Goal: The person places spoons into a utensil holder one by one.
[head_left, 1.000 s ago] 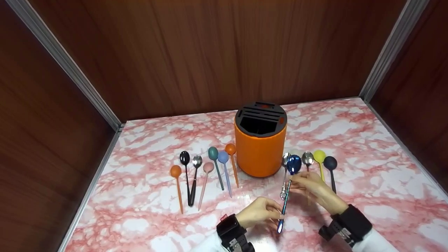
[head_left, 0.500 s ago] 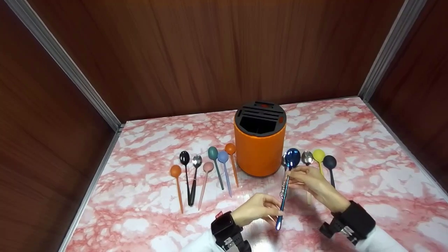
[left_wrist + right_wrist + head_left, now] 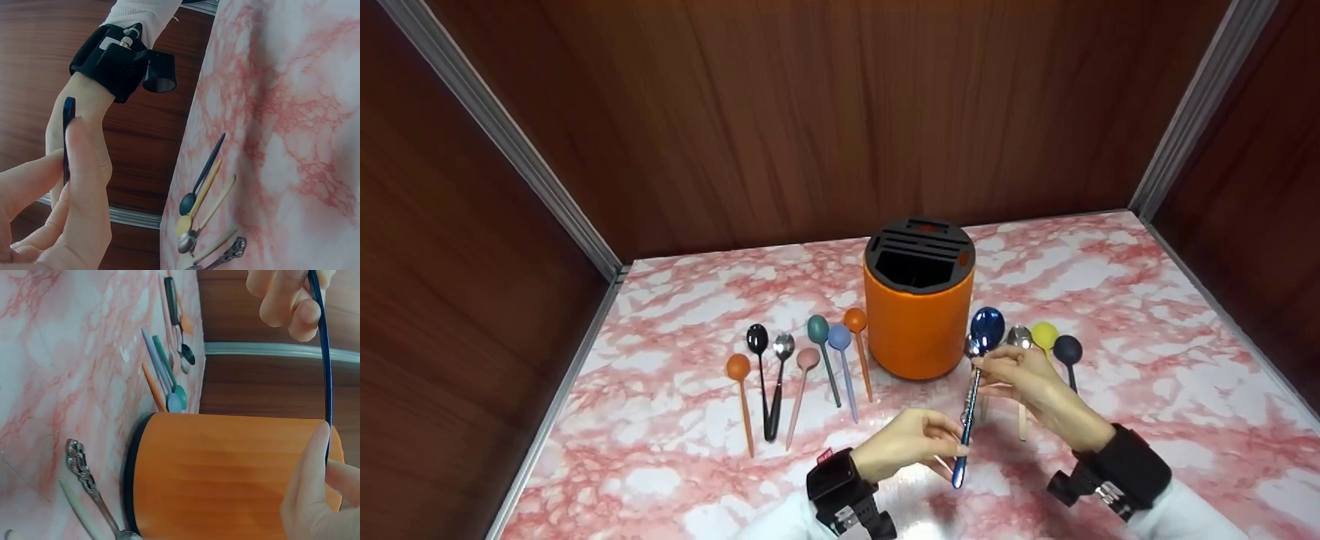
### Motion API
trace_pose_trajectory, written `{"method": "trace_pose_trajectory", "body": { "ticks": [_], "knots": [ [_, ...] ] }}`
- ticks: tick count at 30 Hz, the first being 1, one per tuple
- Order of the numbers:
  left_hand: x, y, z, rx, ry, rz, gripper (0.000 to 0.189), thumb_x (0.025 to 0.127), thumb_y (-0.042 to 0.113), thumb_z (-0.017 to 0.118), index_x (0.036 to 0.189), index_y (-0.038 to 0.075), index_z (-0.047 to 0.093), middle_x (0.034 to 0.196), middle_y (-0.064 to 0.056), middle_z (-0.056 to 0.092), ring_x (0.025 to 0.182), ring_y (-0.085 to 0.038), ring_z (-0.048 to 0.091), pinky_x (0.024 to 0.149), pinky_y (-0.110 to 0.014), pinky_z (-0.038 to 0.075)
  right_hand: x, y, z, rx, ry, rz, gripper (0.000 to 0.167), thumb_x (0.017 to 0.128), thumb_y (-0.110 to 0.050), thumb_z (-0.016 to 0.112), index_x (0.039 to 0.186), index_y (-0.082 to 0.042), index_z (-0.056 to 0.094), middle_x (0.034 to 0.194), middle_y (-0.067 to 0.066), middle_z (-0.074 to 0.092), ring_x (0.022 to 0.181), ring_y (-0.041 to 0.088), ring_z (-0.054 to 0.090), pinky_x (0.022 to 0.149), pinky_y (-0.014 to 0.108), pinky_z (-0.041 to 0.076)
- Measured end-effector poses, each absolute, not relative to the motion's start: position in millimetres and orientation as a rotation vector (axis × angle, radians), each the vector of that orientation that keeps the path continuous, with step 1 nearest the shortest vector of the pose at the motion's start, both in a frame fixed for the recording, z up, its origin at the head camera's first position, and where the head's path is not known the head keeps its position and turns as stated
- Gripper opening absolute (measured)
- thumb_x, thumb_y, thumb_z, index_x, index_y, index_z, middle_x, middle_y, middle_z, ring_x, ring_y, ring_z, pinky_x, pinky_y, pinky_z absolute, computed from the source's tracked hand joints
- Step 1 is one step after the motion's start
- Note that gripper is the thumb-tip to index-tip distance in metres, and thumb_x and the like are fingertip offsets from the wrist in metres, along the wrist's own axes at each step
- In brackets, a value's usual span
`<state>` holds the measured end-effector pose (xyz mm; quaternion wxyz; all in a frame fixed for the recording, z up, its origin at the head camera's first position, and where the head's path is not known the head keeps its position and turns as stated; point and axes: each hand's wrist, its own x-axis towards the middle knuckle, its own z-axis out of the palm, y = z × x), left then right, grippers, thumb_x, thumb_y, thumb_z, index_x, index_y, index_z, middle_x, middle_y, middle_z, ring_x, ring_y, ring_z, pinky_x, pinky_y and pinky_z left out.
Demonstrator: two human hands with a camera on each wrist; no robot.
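Observation:
A shiny blue metal spoon (image 3: pixel 988 328) is held above the table by both hands, its bowl pointing away from me. My left hand (image 3: pixel 904 444) pinches the lower handle between thumb and fingers. Up near the bowl, my right hand (image 3: pixel 1031 386) pinches the neck of the same spoon. In the right wrist view the thin handle (image 3: pixel 326 365) runs from one hand to the other. Beneath it lies a silver spoon with an ornate handle (image 3: pixel 84 472), partly covered in the head view. Just behind stands an orange cylindrical utensil holder (image 3: pixel 919 330) with a black slotted top.
Right of the holder lie a silver spoon (image 3: pixel 1020 335), a yellow spoon (image 3: pixel 1044 334) and a dark navy spoon (image 3: pixel 1067 349). Left of it several more spoons are spread, among them a black spoon (image 3: pixel 757 339) and a pink spoon (image 3: pixel 808 358). Wood-look walls enclose the marbled table (image 3: pixel 660 487).
The blue spoon has shifted slightly away from me, held in both hands throughout. Both hands moved with it by a small amount. The holder and the lying spoons stay put.

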<state>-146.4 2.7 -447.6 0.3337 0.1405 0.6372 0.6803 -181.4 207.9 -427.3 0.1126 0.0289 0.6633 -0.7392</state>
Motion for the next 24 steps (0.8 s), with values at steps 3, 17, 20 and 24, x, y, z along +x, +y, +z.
{"method": "trace_pose_trajectory", "body": {
  "ticks": [3,17,20,24],
  "knots": [
    [-146.6,2.5,-441.8,0.368,1.676,1.767,0.012,0.087,-0.01,0.062,0.099,-0.012,0.062,0.074,-0.004,0.063,0.061,-0.013,0.06,0.061,-0.028,0.06,-181.5,208.2,-422.7,0.059,1.939,-2.165,0.007,0.094,-0.002,0.059,0.099,0.003,0.056,0.087,0.005,0.06,0.076,0.012,0.062,0.076,0.028,0.06],
    [-154.1,0.4,-412.9,0.395,1.759,1.739,0.013,0.087,-0.01,0.062,0.099,-0.014,0.064,0.073,-0.004,0.062,0.061,-0.012,0.059,0.061,-0.029,0.06,-189.3,206.5,-394.8,0.022,1.947,-2.174,0.01,0.094,-0.002,0.059,0.1,0.005,0.054,0.084,0.004,0.062,0.073,0.012,0.063,0.076,0.03,0.06],
    [-156.7,0.1,-407.5,0.401,1.78,1.74,0.014,0.087,-0.009,0.063,0.1,-0.015,0.063,0.075,-0.004,0.063,0.062,-0.011,0.059,0.062,-0.027,0.06,-191.6,206.4,-388.3,0.027,1.931,-2.194,0.011,0.093,-0.001,0.058,0.1,0.005,0.052,0.081,0.003,0.062,0.071,0.011,0.063,0.074,0.028,0.06],
    [-161.6,-0.4,-401.7,0.429,1.808,1.734,0.018,0.088,-0.008,0.064,0.103,-0.017,0.062,0.077,-0.005,0.065,0.061,-0.01,0.058,0.063,-0.026,0.06,-195.5,206.6,-379.7,0.024,1.978,-2.149,0.018,0.095,-0.004,0.059,0.104,0.005,0.047,0.081,0.003,0.061,0.073,0.01,0.062,0.074,0.026,0.059]
  ]
}}
